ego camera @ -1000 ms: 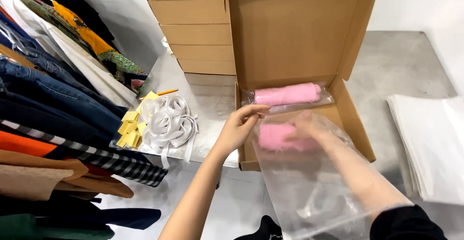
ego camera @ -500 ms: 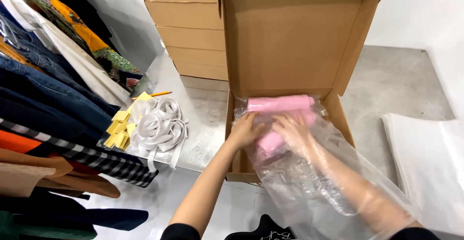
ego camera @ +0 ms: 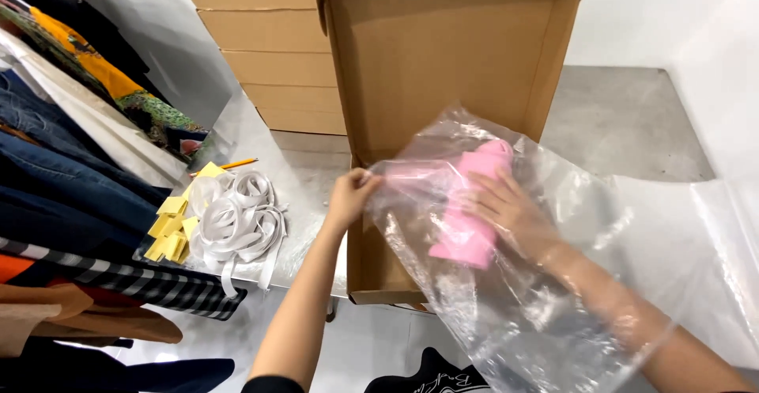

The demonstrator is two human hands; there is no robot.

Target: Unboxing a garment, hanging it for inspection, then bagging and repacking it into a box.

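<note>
Two bare hands work over an open cardboard box [ego camera: 443, 85] that stands at the near right corner of the white table [ego camera: 261, 136], its tall lid raised upright behind it. Beyond the box, at the table's far edge, plain brown cartons [ego camera: 269, 53] are stacked one on another. Along the table's left edge hangs a row of clothes [ego camera: 71, 179]: denim, a checked piece, an orange and green patterned one. A large clear plastic bag [ego camera: 538, 298] drapes from the box's mouth down over the near right side, covering the right forearm. Inside it lies a pink folded garment [ego camera: 470, 203], tilted, its upper end above the box opening and its lower end towards the near rim.

On the table's left part, near the clothes, sits a loose heap of white tape loops [ego camera: 241, 219], with a cluster of small yellow tags [ego camera: 170, 231] touching its left side and a pencil [ego camera: 229, 165] just behind it.

Her or his left hand [ego camera: 349, 195] is closed, pinching the bag's left edge just above the box's left wall. The right hand [ego camera: 510, 211] is inside the bag, fingers spread flat and resting against the pink garment's right side, not closed around it.
</note>
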